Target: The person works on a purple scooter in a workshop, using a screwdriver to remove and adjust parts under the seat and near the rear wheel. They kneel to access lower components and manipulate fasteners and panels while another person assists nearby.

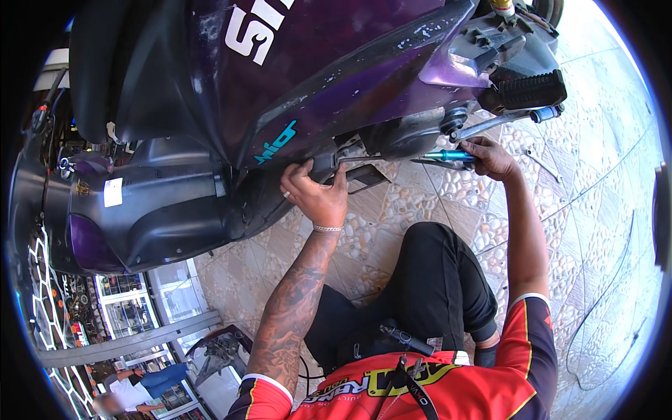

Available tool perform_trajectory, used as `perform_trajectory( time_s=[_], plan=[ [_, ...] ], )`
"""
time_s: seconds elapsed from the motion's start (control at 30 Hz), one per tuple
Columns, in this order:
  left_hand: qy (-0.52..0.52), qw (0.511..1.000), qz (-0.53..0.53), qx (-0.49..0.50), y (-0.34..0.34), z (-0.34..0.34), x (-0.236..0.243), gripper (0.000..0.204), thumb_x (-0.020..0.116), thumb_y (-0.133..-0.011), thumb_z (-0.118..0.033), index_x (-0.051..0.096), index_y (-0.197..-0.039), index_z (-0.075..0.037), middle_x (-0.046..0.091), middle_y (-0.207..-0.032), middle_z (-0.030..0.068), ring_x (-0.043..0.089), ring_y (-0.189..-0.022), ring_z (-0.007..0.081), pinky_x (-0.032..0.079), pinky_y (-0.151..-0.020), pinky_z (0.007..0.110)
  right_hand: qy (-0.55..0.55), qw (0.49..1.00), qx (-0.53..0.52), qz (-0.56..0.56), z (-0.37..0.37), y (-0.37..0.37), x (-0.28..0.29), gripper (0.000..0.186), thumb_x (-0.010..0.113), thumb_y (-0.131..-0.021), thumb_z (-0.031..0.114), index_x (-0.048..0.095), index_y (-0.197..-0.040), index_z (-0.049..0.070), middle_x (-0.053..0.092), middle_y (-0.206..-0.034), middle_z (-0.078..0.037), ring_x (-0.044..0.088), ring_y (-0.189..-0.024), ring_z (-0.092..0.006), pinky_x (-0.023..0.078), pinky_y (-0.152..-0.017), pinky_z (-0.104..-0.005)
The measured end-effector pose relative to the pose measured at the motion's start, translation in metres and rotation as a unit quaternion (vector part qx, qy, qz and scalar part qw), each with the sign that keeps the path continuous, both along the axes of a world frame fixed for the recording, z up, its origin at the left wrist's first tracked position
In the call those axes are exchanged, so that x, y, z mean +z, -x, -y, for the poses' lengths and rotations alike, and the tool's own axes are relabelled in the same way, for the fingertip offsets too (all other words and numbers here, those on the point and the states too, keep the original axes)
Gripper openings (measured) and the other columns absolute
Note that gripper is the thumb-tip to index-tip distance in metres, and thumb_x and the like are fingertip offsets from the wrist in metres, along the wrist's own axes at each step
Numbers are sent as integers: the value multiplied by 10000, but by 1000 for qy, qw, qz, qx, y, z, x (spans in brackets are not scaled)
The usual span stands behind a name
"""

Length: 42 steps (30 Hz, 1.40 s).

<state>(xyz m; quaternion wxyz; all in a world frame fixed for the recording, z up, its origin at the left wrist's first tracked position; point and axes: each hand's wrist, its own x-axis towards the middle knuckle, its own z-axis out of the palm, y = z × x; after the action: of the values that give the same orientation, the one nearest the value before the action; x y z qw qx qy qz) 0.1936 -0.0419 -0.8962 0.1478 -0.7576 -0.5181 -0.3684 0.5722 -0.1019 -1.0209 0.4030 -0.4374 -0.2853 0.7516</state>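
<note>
A purple and black scooter [336, 84] fills the upper part of the view, its side panels scuffed. My right hand [490, 159] is closed around the teal handle of a screwdriver [442, 156]. The screwdriver's shaft runs left along the scooter's underside, and its tip lies by my left fingers, where I cannot see what it meets. My left hand [318, 196] grips the lower edge of the scooter's dark lower panel [324, 162], fingers bent and spread around it. Just right of those fingers, a dark rectangular frame-like part [369, 178] hangs beneath the scooter.
A black footrest [528, 91] and a metal lever [490, 126] jut out at the upper right. A metal tool [544, 166] lies on the pebble-patterned tile floor [413, 203]. A thin cable [595, 301] curves across the floor at right. Another person [133, 388] is at the lower left, near shelves.
</note>
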Motion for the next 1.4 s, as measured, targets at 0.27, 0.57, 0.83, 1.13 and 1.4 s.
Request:
perform_trajectory(
  time_s=[0.27, 0.57, 0.83, 1.13, 1.4],
  plan=[
    [-14, 1000, 0, -4, 1, -1, 0, 648, 925, -664, -288, 523, -1119, -61, 494, -1170, 160, 458, -1135, 360, 367, -961, 540, -85, 984, -74, 138, -5, 20, -7, 464, 715, -936, 443, 666, -1123, 21, 611, -792, 17, 532, -666, -64, 447, -628, -214],
    [-14, 1000, 0, 0, 0, -1, 0, 659, 936, -645, -267, 521, -1116, -66, 502, -1160, 157, 475, -1123, 362, 375, -944, 542, -156, 983, -75, 55, 10, 19, 9, 421, 838, -841, 277, 655, -1133, 36, 639, -904, 7, 567, -909, -96, 453, -790, -239],
    [-3, 1000, -1, -10, 2, -1, 0, 713, 944, -655, -273, 496, -1161, -45, 471, -1195, 180, 438, -1182, 366, 347, -986, 539, -46, 998, -28, 16, 1, 18, 4, 408, 715, -934, 450, 660, -965, 47, 476, -634, 55, 322, -493, -23, 222, -440, -207],
    [4, 1000, -14, -2, 2, -1, -1, 719, 942, -661, -269, 489, -1170, -41, 459, -1187, 183, 440, -1173, 372, 354, -979, 533, -337, 808, -136, 465, 15, 43, 3, 362, 776, -879, 275, 712, -1128, 20, 659, -1077, -129, 629, -999, -237, 492, -871, -382],
    [6, 1000, -2, -2, 0, 1, 1, 710, 939, -666, -268, 491, -1166, -36, 460, -1180, 188, 445, -1158, 373, 349, -984, 535, -112, 960, 75, 245, 0, 22, 19, 487, 702, -933, 481, 753, -1020, 5, 551, -616, -20, 492, -547, -102, 389, -513, -273]
  ],
)
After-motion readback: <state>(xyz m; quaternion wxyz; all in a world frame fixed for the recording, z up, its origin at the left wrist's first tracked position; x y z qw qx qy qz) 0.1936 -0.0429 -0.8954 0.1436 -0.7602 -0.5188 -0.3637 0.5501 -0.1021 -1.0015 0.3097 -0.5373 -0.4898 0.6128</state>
